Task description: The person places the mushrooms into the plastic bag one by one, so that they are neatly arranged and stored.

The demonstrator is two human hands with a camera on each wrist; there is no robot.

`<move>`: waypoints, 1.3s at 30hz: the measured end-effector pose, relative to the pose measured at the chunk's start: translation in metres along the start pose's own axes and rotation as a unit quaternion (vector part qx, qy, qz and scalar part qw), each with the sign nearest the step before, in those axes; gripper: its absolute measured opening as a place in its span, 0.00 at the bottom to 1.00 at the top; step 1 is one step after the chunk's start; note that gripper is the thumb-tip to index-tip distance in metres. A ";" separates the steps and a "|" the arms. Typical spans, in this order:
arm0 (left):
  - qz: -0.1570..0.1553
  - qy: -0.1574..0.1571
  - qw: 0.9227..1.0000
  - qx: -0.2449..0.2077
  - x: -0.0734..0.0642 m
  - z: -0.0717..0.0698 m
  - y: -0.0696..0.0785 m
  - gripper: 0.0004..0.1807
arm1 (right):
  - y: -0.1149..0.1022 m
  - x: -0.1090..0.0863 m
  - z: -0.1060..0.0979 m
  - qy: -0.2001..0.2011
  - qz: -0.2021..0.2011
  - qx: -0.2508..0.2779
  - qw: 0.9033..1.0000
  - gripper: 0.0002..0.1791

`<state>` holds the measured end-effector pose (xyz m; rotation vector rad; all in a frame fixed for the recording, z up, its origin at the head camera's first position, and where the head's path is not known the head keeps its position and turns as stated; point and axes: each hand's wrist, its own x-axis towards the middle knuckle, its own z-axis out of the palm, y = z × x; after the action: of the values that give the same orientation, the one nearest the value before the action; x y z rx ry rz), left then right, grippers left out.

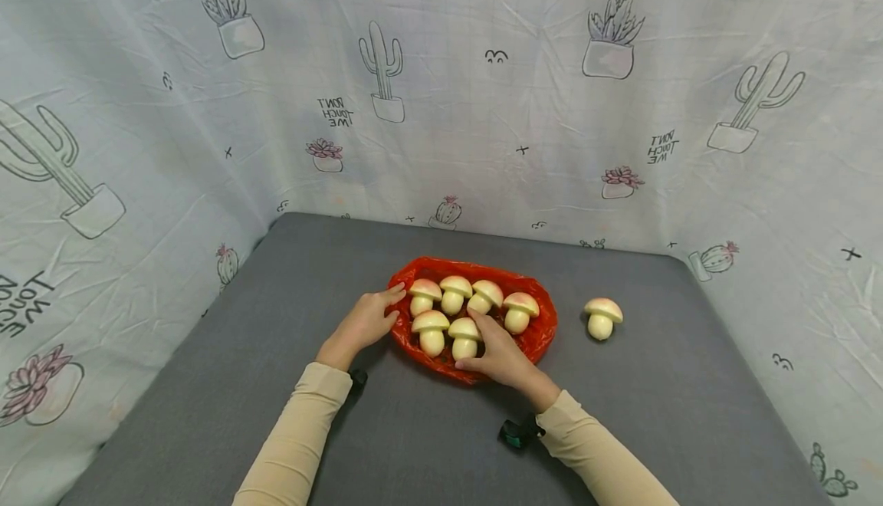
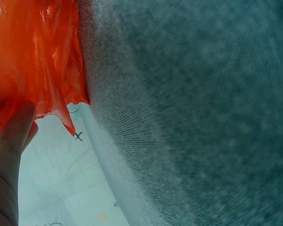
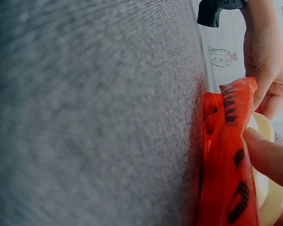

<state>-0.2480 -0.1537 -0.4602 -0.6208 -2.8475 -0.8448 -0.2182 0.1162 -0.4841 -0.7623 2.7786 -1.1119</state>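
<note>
A red plastic bag [image 1: 547, 320] lies spread open like a shallow nest, with several cream mushrooms [image 1: 488, 295] with pink-tinged caps inside it. At the bag's left rim, my left hand [image 1: 367, 320] pinches the plastic; its thumb [image 2: 14, 136] presses the red film in the left wrist view. My right hand [image 1: 509, 359] reaches over the front rim and grips the front middle mushroom [image 1: 465, 339], forefinger by the cap and thumb near the stem's foot. In the right wrist view, the bag's side hides part of that pale mushroom [image 3: 272, 200].
One more mushroom [image 1: 602, 317] stands on the grey tabletop [image 1: 428, 445] to the right of the bag. White cloth [image 1: 455, 92] with cactus prints hangs behind the table and along both sides. A dark wrist device [image 1: 516, 433] sits at my right cuff.
</note>
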 end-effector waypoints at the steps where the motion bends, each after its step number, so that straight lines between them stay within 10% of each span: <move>1: 0.001 0.001 1.000 0.001 0.000 0.000 0.000 0.25 | 0.000 0.000 0.000 0.000 0.000 -0.001 1.000 0.53; 39: 0.001 -0.003 1.000 0.001 -0.002 -0.001 0.000 0.26 | 0.022 -0.030 -0.073 0.071 -0.009 0.045 0.996 0.43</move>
<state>-0.2466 -0.1546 -0.4601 -0.6258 -2.8526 -0.8426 -0.2181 0.1902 -0.4482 -0.7270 2.8161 -1.3360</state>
